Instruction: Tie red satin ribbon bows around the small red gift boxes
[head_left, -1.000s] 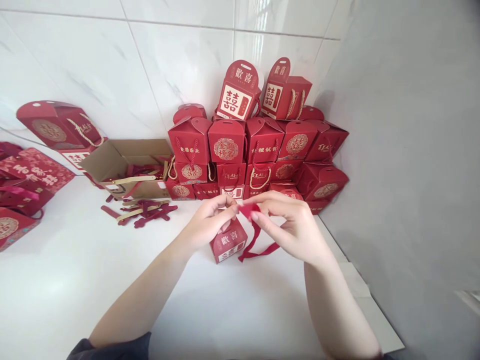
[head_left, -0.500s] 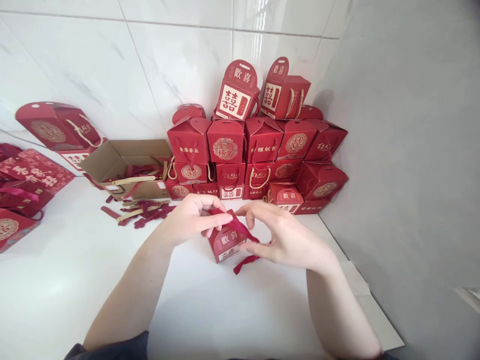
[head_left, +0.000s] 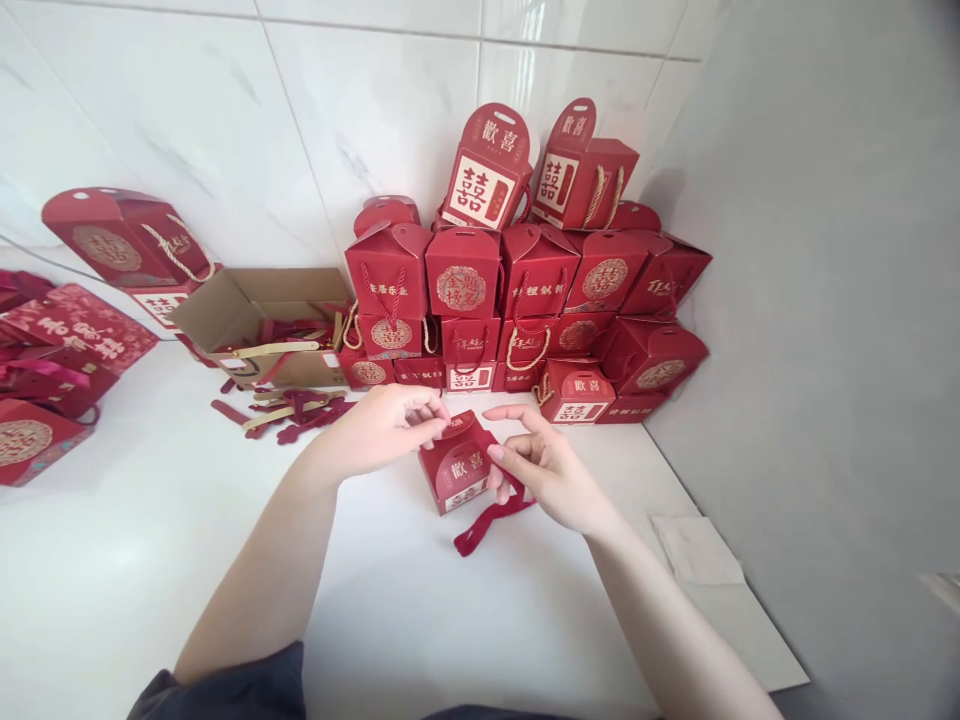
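A small red gift box with a flap lettered in white stands on the white table between my hands. My left hand hovers at the box's top left edge, fingers loosely curled and thumb apart from them, holding nothing that I can see. On the right side of the box, my right hand has a dark red ribbon between thumb and curled fingers, its index finger stretched out. The ribbon's loose end trails on the table in front of the box. Part of the ribbon is hidden behind my right fingers.
Several red gift boxes with rope handles are stacked against the tiled wall. A cardboard box of ribbons stands at the left, with loose strips before it. More red boxes sit far left. Papers lie at right.
My left hand has let go of the ribbon and drawn slightly back left. My right hand now has the ribbon and pulls it to the box's right side, uncovering the box top.
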